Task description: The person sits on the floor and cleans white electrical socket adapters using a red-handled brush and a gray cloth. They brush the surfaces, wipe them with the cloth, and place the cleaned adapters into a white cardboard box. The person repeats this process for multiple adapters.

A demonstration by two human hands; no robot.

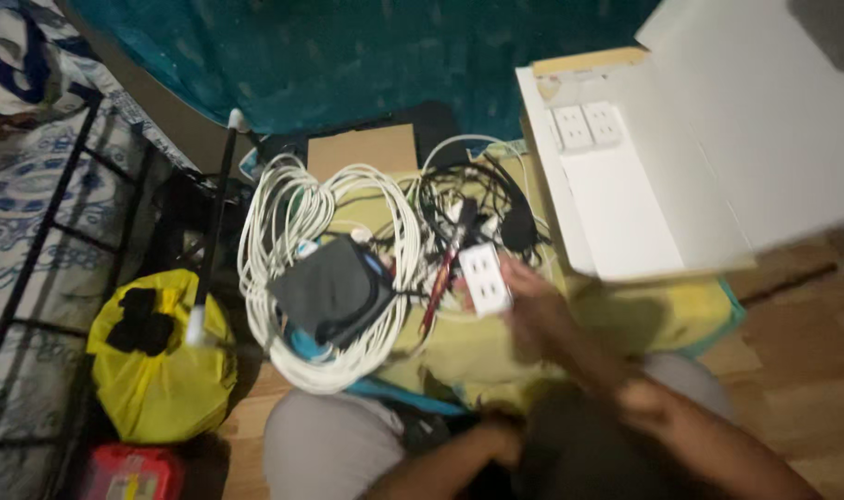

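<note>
Right hand (pixel 533 310) grips white socket plate (pixel 485 278)

My right hand (pixel 533 310) reaches forward and meets the white rectangular twin-socket plate (pixel 485 278) at its right edge. The plate lies on the tangle of thin black cables (pixel 482 199). Left of the plate: the large coil of white cable (pixel 292 213), with the flat dark grey pouch (pixel 329 292) on it. Behind the coil: the brown cardboard piece (pixel 362 148). Right of the plate: the open white cardboard box (pixel 626 194), two more white socket plates (pixel 586 126) in its far end. Far left: the yellow plastic bag (pixel 163 361). My left hand (pixel 496 440) sits near me, low.
</note>
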